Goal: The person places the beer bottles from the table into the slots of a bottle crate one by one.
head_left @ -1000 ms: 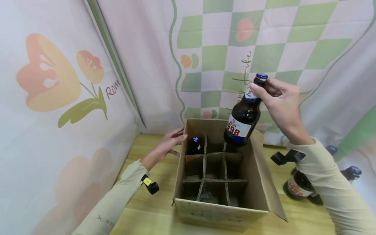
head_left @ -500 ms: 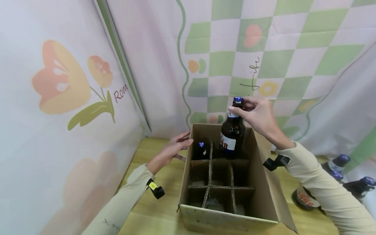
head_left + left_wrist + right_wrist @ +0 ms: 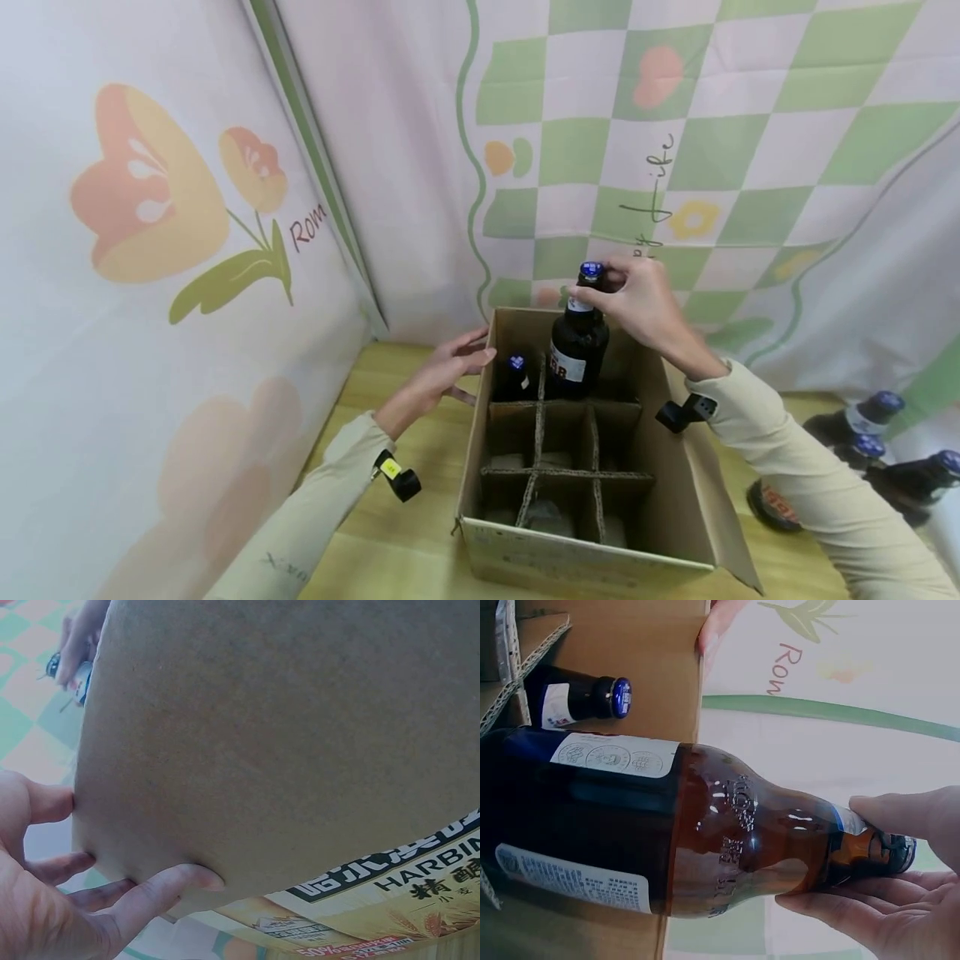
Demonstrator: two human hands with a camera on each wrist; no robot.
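Observation:
My right hand [image 3: 637,304] pinches the neck of a brown beer bottle [image 3: 579,342] between thumb and fingers. The bottle stands nearly upright, its lower part inside the back-middle compartment of a divided cardboard box [image 3: 585,567]. A white label wraps its body, and the cap is blue. My left hand [image 3: 442,371] holds the box at its back left corner; in the left wrist view its thumb [image 3: 180,885] lies on the cardboard side and the other fingers meet the edge. A second blue-capped bottle [image 3: 517,379] sits in the back left compartment.
Several more bottles [image 3: 862,417] are at the right, partly hidden by my right sleeve. An open flap [image 3: 720,517] sticks out from the box's right side. Cardboard dividers [image 3: 596,442] split the box into compartments. Printed curtains [image 3: 405,167] close in the wooden table [image 3: 375,533].
My right hand has brought the bottle left and down, from tilted above the box to nearly upright within the back-middle compartment. My left hand stays at the box corner.

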